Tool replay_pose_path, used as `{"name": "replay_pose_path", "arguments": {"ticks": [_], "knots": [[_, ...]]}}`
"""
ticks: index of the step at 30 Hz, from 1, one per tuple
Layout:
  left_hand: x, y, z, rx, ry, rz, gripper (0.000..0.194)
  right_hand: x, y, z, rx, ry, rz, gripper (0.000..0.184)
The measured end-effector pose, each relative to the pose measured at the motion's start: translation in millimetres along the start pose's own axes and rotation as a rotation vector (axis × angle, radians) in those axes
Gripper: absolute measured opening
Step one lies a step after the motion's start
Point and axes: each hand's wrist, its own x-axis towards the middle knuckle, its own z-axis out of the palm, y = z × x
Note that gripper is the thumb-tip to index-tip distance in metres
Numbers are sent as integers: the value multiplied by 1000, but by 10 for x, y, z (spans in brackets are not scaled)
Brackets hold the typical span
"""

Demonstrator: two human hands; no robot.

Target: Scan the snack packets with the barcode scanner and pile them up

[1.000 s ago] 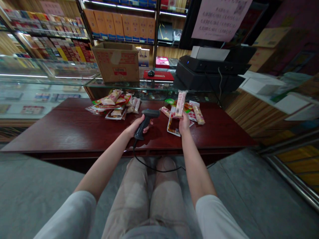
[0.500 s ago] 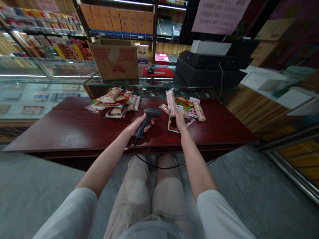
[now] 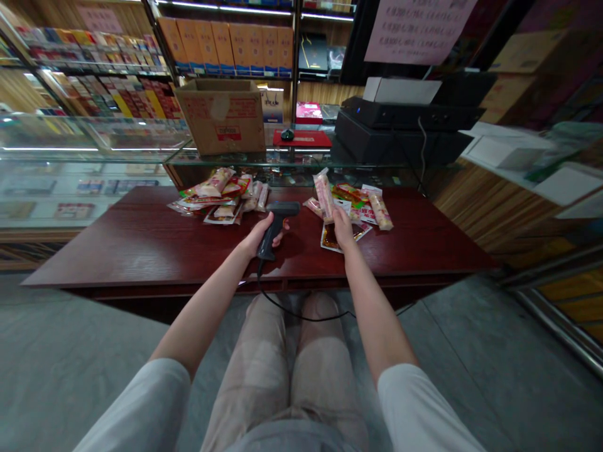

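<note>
My left hand (image 3: 260,233) is wrapped round the grip of a black barcode scanner (image 3: 274,231), held above the dark red table (image 3: 155,251) with its head toward the right. In my right hand (image 3: 343,227) is a long pinkish-white snack packet (image 3: 324,196), gripped at its lower end and tilted upright. Under and beside that hand lie a dark brown flat packet (image 3: 332,236), a green and red packet (image 3: 349,193) and another long pale packet (image 3: 380,210). A heap of mixed snack packets (image 3: 219,193) rests on the table left of the scanner.
Behind the table runs a glass counter (image 3: 292,161) bearing an opened cardboard box (image 3: 225,119), a mouse (image 3: 287,134) on a red mat and black machines (image 3: 400,135). The scanner's black cable (image 3: 301,317) hangs across my knees. White boxes (image 3: 511,149) stand at the right.
The scanner has shifted slightly left and turned a little relative to the packet. My right hand still holds the long packet. The whole view has moved slightly.
</note>
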Motion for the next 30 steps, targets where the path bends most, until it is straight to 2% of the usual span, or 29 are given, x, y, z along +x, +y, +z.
{"name": "replay_pose_path", "arguments": {"ticks": [6, 10, 14, 17, 19, 21, 24, 26, 30], "knots": [[-17, 13, 33, 6, 12, 8, 48, -19, 5, 1, 24, -12, -9, 56], [-58, 36, 70, 26, 28, 4, 50, -45, -22, 0, -38, 19, -8, 52], [-91, 92, 74, 46, 76, 62, 50, -46, -72, -68, -138, 194, -83, 46], [-98, 154, 69, 5, 180, 91, 48, 13, -149, -210, -274, 333, -138, 43], [-96, 185, 67, -52, 259, 125, 43, 72, -215, -337, -432, 394, -105, 40], [-90, 199, 60, -79, 305, 146, 40, 124, -270, -467, -629, 425, -11, 36], [-80, 186, 34, -46, 340, 153, 43, 152, -288, -627, -890, 403, 138, 32], [-76, 165, 14, 11, 354, 154, 47, 140, -250, -692, -985, 351, 188, 29], [-93, 149, 25, 118, 350, 197, 56, 127, -171, -700, -1026, 298, 131, 26]]}}
